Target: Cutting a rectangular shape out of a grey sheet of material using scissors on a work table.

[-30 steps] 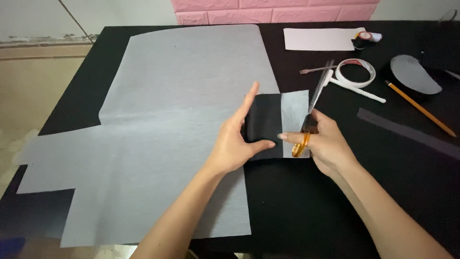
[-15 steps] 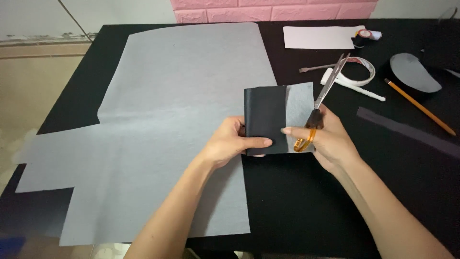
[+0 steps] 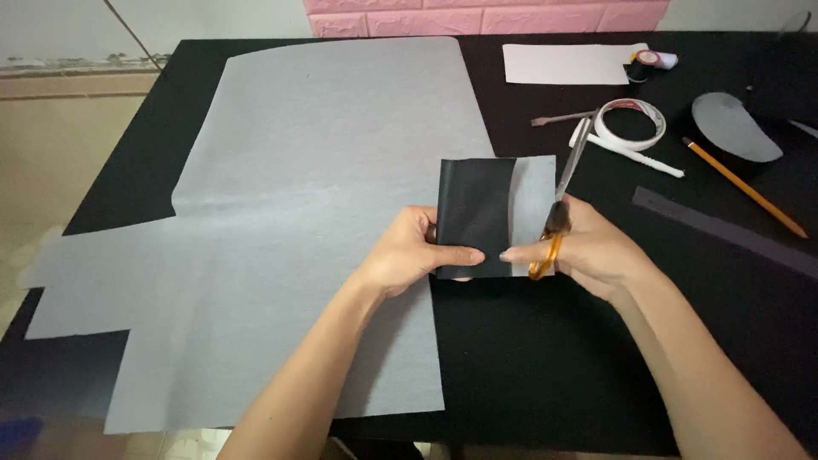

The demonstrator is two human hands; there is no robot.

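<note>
A small cut piece, grey with its left part folded over to show a black side (image 3: 477, 213), lies on the black table just right of the large grey sheet (image 3: 315, 196). My left hand (image 3: 413, 255) pinches the piece's lower left edge, thumb on top of the black fold. My right hand (image 3: 588, 247) holds scissors (image 3: 562, 192) with orange handles, blades pointing away, and its forefinger presses the piece's lower right part.
Behind my right hand lie a roll of white tape (image 3: 630, 122), a white pen (image 3: 635, 156), a small metal tool (image 3: 562, 117), a yellow pencil (image 3: 743, 186), a grey oval cut-out (image 3: 734, 126), a dark strip (image 3: 724, 230) and a white paper (image 3: 571, 63). The black table (image 3: 545, 358) ends near me.
The black flap has been folded over onto the small grey piece and pressed flat. My left hand drew back from the fold's upper edge to its lower left edge. The right hand stayed.
</note>
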